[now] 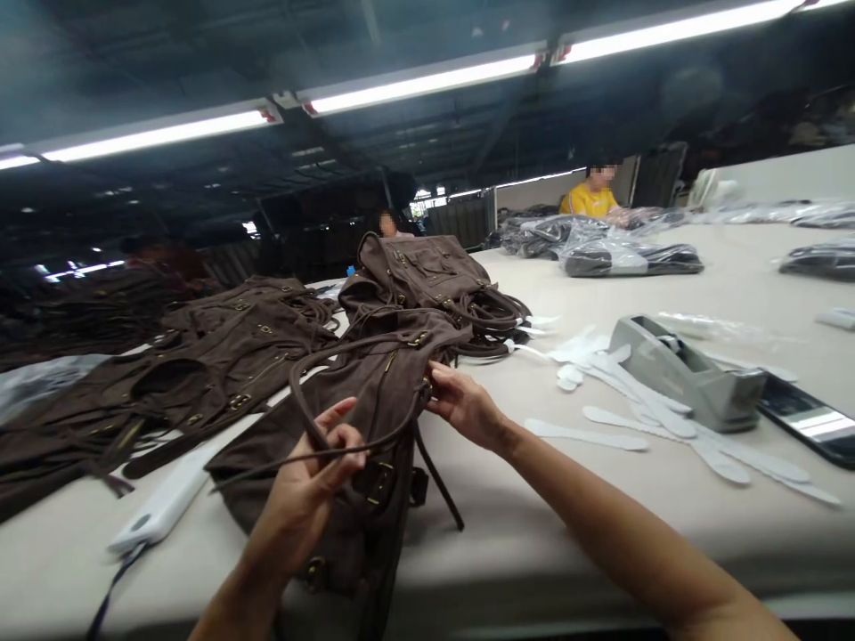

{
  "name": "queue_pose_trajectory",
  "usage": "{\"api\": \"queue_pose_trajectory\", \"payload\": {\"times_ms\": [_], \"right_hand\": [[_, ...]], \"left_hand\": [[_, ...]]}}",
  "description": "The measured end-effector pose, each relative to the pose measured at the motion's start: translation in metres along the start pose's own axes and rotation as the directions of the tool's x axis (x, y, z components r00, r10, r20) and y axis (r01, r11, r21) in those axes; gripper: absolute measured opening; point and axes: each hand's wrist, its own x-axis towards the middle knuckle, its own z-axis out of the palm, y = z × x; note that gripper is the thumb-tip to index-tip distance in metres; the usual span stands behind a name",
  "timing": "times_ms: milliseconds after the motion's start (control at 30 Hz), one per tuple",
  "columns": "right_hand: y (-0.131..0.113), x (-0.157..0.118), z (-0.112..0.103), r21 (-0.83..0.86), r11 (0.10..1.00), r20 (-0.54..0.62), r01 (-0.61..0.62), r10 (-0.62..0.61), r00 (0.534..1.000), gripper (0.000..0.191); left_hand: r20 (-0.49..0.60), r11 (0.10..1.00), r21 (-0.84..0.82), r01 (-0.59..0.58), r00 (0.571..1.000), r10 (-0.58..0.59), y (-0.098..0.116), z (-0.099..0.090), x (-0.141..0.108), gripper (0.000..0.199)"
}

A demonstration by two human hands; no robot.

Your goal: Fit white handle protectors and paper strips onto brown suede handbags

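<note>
A dark brown fabric bag point(340, 401) with brass-coloured buckles and zips lies in front of me, its near end at the table's front edge. My left hand point(327, 454) is closed around the bag's thin rounded strap point(302, 392), which loops up over the bag. At the bag's right edge, my right hand point(464, 401) pinches the fabric near a metal fitting; the fingertips are partly hidden. A loose strap end point(437, 476) hangs down below that hand. Just behind lies a stack of similar brown bags point(427, 267), white tags at their handles.
White paper strips point(641, 401) are scattered on the right beside a grey tape dispenser point(688, 374) and a phone point(811, 418). A white corded device point(164, 499) lies left, near more brown bags point(220, 365). Plastic-wrapped bags point(621, 258) and a person in yellow point(591, 200) are farther back.
</note>
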Motion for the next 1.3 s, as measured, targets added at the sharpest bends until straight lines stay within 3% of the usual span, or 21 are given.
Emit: {"api": "queue_pose_trajectory", "payload": {"times_ms": [67,133,200,233,333,400,467,533,600,667,767,867,967,1033,1100,1200,1300], "right_hand": [[-0.001,-0.005,0.008,0.078,0.996,0.119,-0.051,0.041,0.992,0.037],[0.0,-0.009,0.013,0.106,0.989,0.185,-0.101,0.08,0.98,0.041],[0.0,-0.011,0.015,0.092,0.986,0.224,-0.138,0.115,0.968,0.046],[0.0,-0.01,0.015,0.074,0.986,0.242,-0.151,0.129,0.962,0.049],[0.002,-0.004,0.002,-0.032,0.984,0.215,-0.177,0.179,0.96,0.049],[0.009,0.004,-0.013,-0.154,0.963,0.014,-0.224,0.228,0.973,0.039],[0.022,0.011,-0.029,-0.247,0.918,-0.225,-0.311,0.258,0.94,0.033],[0.04,0.018,-0.041,-0.273,0.885,-0.351,-0.378,0.274,0.895,0.045],[0.058,0.028,-0.043,-0.26,0.882,-0.367,-0.394,0.287,0.885,0.059],[0.075,0.042,-0.036,-0.244,0.89,-0.357,-0.385,0.286,0.889,0.062],[0.092,0.066,-0.016,-0.201,0.908,-0.323,-0.367,0.293,0.9,0.047],[0.1,0.08,0.0,-0.133,0.893,-0.321,-0.43,0.371,0.871,0.02],[0.09,0.072,-0.002,-0.078,0.862,-0.384,-0.5,0.437,0.813,0.009],[0.07,0.055,-0.013,-0.04,0.853,-0.426,-0.52,0.456,0.781,0.011],[0.043,0.029,-0.027,0.007,0.849,-0.441,-0.528,0.476,0.761,0.013],[0.0,-0.027,-0.035,0.069,0.859,-0.472,-0.506,0.476,0.742,0.017],[-0.027,-0.091,-0.022,0.095,0.91,-0.473,-0.404,0.398,0.786,0.008]], "left_hand": [[-0.073,0.918,0.37,-0.141,0.981,0.18,-0.002,0.026,-0.008,0.095],[-0.057,0.713,0.654,-0.251,0.925,0.377,-0.009,0.047,-0.012,0.1],[-0.064,0.56,0.787,-0.261,0.867,0.494,-0.015,0.058,-0.01,0.081],[-0.093,0.54,0.81,-0.228,0.86,0.502,-0.015,0.058,-0.006,0.067],[-0.195,0.684,0.723,-0.093,0.923,0.332,0.001,0.038,0.013,0.04],[-0.221,0.818,0.575,-0.031,0.956,0.191,0.021,0.016,0.028,0.035],[-0.294,0.908,0.418,0.015,0.948,0.12,0.047,-0.004,0.04,0.041],[-0.374,0.959,0.281,0.048,0.925,0.063,0.072,-0.018,0.047,0.05],[-0.414,0.98,0.189,0.068,0.91,0.017,0.092,-0.026,0.049,0.057],[-0.435,0.985,0.16,0.058,0.9,0.018,0.105,-0.031,0.049,0.055],[-0.467,0.982,0.189,0.025,0.881,0.067,0.109,-0.037,0.048,0.051],[-0.457,0.93,0.366,-0.001,0.871,0.18,0.1,-0.036,0.046,0.045],[-0.324,0.773,0.623,-0.116,0.862,0.39,0.081,-0.026,0.039,0.029],[-0.125,0.614,0.743,-0.266,0.846,0.518,0.061,-0.013,0.032,0.025],[0.132,0.417,0.794,-0.442,0.796,0.59,0.036,0.0,0.025,0.037],[0.461,0.159,0.75,-0.642,0.68,0.571,-0.006,0.019,0.02,0.057],[0.586,0.068,0.696,-0.715,0.621,0.521,-0.033,0.033,0.021,0.066]]}}
